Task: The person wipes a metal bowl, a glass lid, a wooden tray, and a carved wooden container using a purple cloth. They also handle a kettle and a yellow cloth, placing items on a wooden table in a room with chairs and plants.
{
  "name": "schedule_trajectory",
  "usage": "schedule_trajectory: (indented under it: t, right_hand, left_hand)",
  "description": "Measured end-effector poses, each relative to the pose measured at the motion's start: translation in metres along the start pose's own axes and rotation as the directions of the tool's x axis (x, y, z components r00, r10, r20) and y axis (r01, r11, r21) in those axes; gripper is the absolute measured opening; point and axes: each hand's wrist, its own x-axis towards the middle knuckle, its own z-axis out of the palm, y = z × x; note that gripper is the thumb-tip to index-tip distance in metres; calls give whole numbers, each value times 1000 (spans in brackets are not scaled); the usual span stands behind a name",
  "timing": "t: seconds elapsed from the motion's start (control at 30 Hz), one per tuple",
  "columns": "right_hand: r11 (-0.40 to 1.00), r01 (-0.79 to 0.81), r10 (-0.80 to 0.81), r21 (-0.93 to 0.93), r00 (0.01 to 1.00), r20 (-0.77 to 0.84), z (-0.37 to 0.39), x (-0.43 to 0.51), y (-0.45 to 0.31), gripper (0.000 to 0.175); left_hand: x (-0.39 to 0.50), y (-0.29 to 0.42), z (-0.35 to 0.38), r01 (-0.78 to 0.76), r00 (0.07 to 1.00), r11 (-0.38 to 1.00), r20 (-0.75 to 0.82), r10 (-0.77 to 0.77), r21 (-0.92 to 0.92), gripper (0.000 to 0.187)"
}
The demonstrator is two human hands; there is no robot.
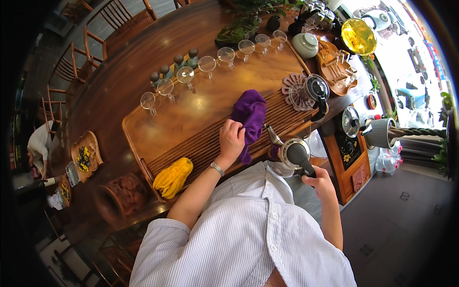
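Note:
My left hand (pixel 232 139), with a metal watch on the wrist, has its fingers closed on the edge of a crumpled purple cloth (pixel 252 111). The cloth is over the slatted part of the wooden tea tray (pixel 138 118), and one end hangs toward me. By its dark handle, my right hand (pixel 320 182) grips a shiny metal kettle (pixel 283 165) at the tray's near edge. The kettle's narrow spout (pixel 273 134) points toward the cloth. A yellow Buddha's hand fruit (pixel 174 178) lies at the tray's left end.
Several small glass cups (pixel 207 64) line the tray's far edge, beside small figurines (pixel 179 61). At the right stand a glass pot (pixel 315 88) and a pale lidded jar (pixel 304 45). A carved wooden pot (pixel 122 197) stands left. Another person (pixel 40 143) bends over at far left.

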Motion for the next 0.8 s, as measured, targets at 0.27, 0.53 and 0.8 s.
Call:
schedule_trajectory:
  t: [0.27, 0.53, 0.8]
  right_hand:
    - [996, -23, 25, -90, 1000, 16, 8, -8, -12, 19]
    - [989, -18, 21, -144, 1000, 22, 17, -7, -18, 18]
    - [988, -51, 57, -146, 998, 37, 16, -8, -17, 17]
  left_hand:
    - [-6, -3, 2, -115, 993, 992, 18, 115, 49, 14]
    - [-13, -11, -1, -97, 994, 994, 59, 94, 48, 14]
    - [-15, -15, -1, -53, 998, 999, 31, 53, 9, 13]
